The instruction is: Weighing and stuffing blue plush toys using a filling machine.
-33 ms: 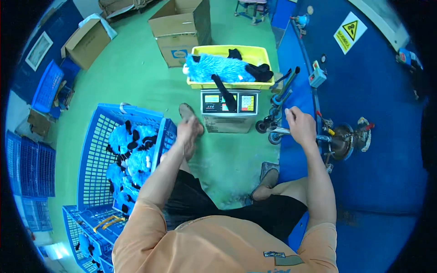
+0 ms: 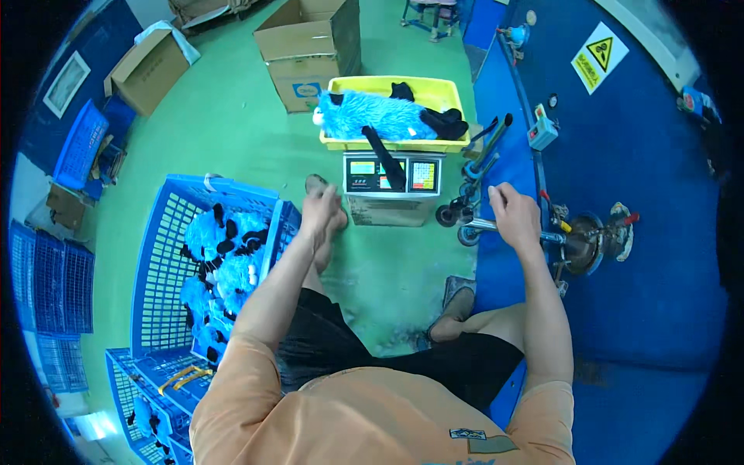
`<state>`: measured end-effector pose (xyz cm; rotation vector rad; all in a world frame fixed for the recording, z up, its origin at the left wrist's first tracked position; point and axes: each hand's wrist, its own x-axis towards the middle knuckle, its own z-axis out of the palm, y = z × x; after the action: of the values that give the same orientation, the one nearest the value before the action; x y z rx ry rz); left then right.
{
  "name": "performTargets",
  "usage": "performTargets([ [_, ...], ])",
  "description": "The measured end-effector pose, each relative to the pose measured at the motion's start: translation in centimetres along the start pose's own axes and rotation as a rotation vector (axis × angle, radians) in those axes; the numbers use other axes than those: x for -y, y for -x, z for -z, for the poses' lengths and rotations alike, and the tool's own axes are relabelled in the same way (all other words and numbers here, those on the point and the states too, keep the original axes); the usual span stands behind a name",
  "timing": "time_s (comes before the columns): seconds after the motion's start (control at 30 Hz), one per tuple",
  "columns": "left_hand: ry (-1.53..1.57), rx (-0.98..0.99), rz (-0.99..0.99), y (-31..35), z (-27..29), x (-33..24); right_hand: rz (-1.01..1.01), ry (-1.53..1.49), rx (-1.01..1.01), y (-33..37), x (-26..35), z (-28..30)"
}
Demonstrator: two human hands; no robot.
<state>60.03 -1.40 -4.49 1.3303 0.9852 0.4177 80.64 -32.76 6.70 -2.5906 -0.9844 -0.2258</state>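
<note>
My left hand (image 2: 318, 211) hovers over my left foot, beside the near right corner of a blue basket (image 2: 160, 256); its fingers curl down and nothing shows in them. My right hand (image 2: 516, 217) is in a loose fist next to a metal nozzle pipe (image 2: 483, 224) that juts from the blue machine (image 2: 651, 294); I see nothing in its grip. Ahead, a blue plush toy (image 2: 376, 113) with black limbs lies in a yellow tray (image 2: 341, 145) on a digital scale (image 2: 387, 209). One black limb hangs over the display panel. Several blue and black plush pieces (image 2: 203, 236) fill the basket.
Cardboard boxes (image 2: 306, 46) stand on the green floor behind the scale. Hoses and metal rods (image 2: 490, 147) lean at the machine's side, near a small switch box (image 2: 542, 130). Another blue basket (image 2: 124, 395) sits low at the left. Blue crates (image 2: 50, 279) are stacked farther left.
The whole view shifts very slightly. My left hand rises a little away from me, its fingers more tucked. My right hand stays beside the nozzle pipe, and the toy and tray stay put.
</note>
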Motion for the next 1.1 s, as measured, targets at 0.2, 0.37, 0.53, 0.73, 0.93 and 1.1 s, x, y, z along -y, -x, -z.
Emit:
performTargets([
  [0.2, -0.257, 0.064, -0.151, -4.6, -3.0, -7.4, -0.025, -0.037, -0.001, -0.1, 0.4, -0.2],
  [0.37, -0.102, 0.125, -0.185, -5.2, -6.4, -8.8, -0.03, -0.017, -0.01, -0.1, 0.1, -0.1],
  [0.53, 0.223, 0.168, -0.26, -3.7, -8.2, -11.0, -0.019, -0.025, -0.028, 0.0, -0.4, -0.4],
  [0.73, 0.596, 0.154, -0.375, 0.6, -4.6, -11.6, 0.017, -0.049, -0.018, -0.2, -0.3, -1.2],
  [0.93, 0.912, -0.175, -0.482, 6.7, 10.6, -9.8, -0.008, 0.059, 0.146, -0.1, -1.0, -0.4],
  [1.1, 0.796, -0.867, -0.569, 14.9, 31.3, -4.6, 0.126, 0.026, 0.124, 0.6, -3.3, -0.9],
])
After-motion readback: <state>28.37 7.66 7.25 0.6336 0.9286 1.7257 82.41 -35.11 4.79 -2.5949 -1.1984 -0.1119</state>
